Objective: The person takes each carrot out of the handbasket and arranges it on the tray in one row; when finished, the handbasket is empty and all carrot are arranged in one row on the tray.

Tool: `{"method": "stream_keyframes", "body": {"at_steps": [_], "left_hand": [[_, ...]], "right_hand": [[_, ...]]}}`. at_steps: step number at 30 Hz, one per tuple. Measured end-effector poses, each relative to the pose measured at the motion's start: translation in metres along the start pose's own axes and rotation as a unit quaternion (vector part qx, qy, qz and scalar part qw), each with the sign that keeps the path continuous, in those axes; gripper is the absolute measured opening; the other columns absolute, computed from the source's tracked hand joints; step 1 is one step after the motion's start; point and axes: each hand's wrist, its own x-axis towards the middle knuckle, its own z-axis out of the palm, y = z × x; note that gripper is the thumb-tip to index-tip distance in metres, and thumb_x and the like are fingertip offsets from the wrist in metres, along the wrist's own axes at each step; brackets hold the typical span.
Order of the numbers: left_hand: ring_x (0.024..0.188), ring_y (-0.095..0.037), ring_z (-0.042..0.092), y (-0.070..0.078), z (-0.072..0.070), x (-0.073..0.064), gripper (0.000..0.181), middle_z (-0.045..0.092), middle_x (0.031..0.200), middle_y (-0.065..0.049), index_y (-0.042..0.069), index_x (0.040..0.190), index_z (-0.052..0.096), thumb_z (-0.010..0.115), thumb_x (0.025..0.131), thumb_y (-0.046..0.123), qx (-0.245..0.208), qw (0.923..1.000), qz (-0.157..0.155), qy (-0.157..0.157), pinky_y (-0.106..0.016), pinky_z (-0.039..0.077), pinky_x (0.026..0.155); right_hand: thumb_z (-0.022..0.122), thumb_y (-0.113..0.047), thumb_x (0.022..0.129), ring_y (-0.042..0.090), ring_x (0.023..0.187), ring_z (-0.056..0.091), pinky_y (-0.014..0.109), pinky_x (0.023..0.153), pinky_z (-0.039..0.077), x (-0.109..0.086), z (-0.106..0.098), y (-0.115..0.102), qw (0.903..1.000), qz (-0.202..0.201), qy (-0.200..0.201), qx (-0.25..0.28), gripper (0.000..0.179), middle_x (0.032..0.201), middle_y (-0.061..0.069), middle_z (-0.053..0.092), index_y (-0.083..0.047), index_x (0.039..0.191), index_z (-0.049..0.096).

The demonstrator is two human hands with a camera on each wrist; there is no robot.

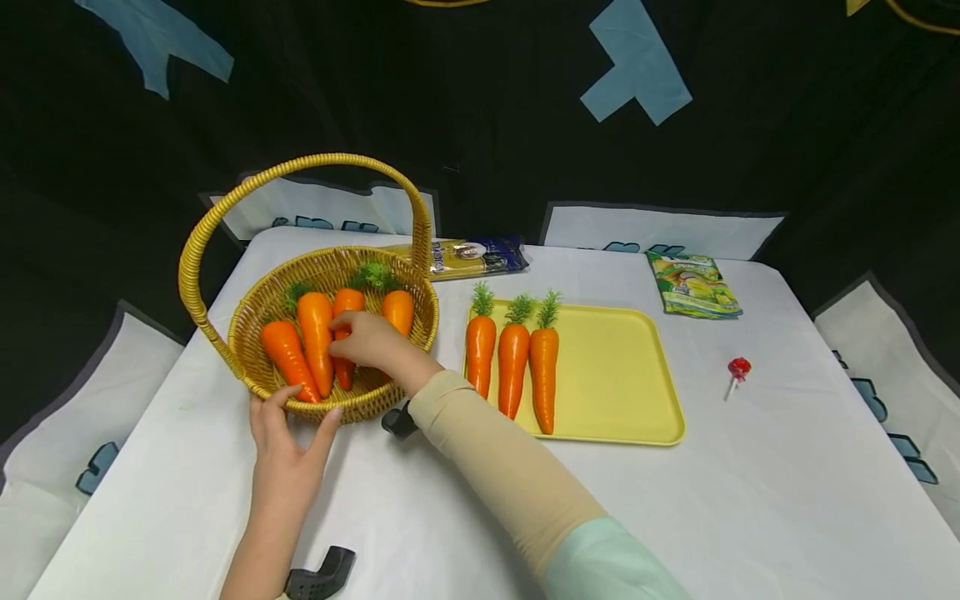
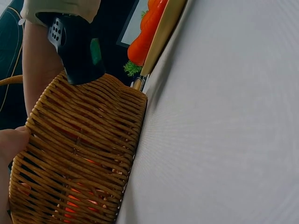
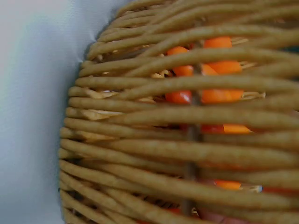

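Observation:
A yellow wicker basket (image 1: 258, 350) with a tall arched handle stands at the left of the table, several orange carrots (image 1: 288, 360) with green tops lying in it. My left hand (image 1: 283, 458) holds the basket's near rim, its fingertips over the edge. The weave (image 2: 79, 144) fills much of the left wrist view. Reaching in over the right side of the basket, my right hand (image 1: 375, 342) grips a carrot (image 1: 345, 371) between thumb and fingers, partly covering it. In the right wrist view the basket wall (image 3: 140, 126) hides most of that hand.
Right of the basket lies a yellow tray (image 1: 615, 375) with three carrots (image 1: 513, 358) side by side on its left part. A blue and yellow packet (image 1: 480, 257) lies behind the basket. Farther right are a green packet (image 1: 693, 287) and a red lollipop (image 1: 738, 369).

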Motion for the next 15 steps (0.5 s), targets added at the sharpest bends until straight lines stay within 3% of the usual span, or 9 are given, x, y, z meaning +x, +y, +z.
{"method": "stream_keyframes", "body": {"at_steps": [4, 11, 15], "left_hand": [[0.137, -0.038, 0.022, -0.0005, 0.0002, -0.0003, 0.061, 0.005, 0.155, -0.016, 0.007, 0.136, 0.031, 0.069, 0.091, 0.022, 0.004, 1.0000, 0.000, 0.001, -0.064, 0.031, 0.099], [0.137, -0.041, 0.022, 0.0009, 0.0002, -0.0003, 0.060, 0.003, 0.156, -0.016, 0.009, 0.137, 0.031, 0.067, 0.092, 0.026, 0.011, 0.9999, -0.002, -0.002, -0.067, 0.032, 0.094], [0.137, -0.040, 0.021, -0.0003, 0.0001, -0.0002, 0.059, 0.004, 0.155, -0.016, 0.009, 0.136, 0.032, 0.067, 0.092, 0.026, 0.011, 0.9999, -0.002, 0.001, -0.066, 0.032, 0.095]], "right_hand": [[0.065, -0.027, 0.091, 0.010, 0.106, 0.055, 0.023, 0.084, 0.044, -0.0004, -0.0003, 0.0027, 0.9993, -0.001, 0.005, 0.037, 0.040, 0.126, -0.002, 0.060, -0.015, 0.129, 0.061], [0.066, -0.028, 0.091, 0.008, 0.085, 0.055, 0.018, 0.068, 0.043, 0.0006, 0.0026, 0.0001, 0.9973, -0.011, 0.049, -0.055, 0.038, 0.115, -0.003, 0.065, -0.019, 0.128, 0.061], [0.067, -0.023, 0.090, 0.009, 0.086, 0.055, 0.019, 0.070, 0.043, -0.0010, 0.0012, -0.0001, 0.9974, -0.019, 0.066, -0.019, 0.037, 0.117, -0.002, 0.064, -0.018, 0.126, 0.063]]}}
